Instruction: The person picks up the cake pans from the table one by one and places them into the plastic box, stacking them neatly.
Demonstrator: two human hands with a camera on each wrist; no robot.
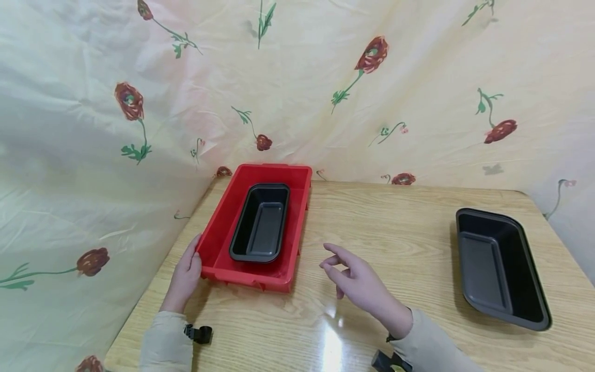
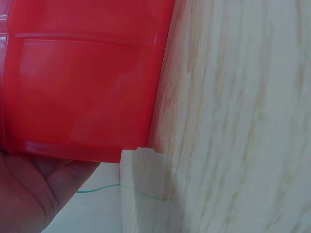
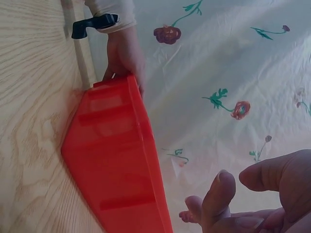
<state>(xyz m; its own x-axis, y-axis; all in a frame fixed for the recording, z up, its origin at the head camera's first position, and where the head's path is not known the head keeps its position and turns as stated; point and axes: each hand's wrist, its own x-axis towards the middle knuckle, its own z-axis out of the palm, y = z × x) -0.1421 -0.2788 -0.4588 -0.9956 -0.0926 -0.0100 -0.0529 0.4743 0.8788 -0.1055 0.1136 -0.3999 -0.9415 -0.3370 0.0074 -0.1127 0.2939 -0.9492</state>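
Leftward, the left hand (image 1: 184, 275) grips the near-left corner of a red rectangular plastic tray (image 1: 219, 236) on the pale wooden table (image 1: 386, 227), a black rectangular loaf pan (image 1: 265, 227) inside it. Beyond, the right hand (image 1: 359, 285) hovers, loosely bent fingers holding nothing; rightmost lies another black loaf pan (image 1: 488, 274).

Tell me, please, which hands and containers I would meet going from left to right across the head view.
Left hand, red tray with one black pan inside, right hand, other black pan.

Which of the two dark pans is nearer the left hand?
The pan inside the red tray; the other pan rests on the table, at right.
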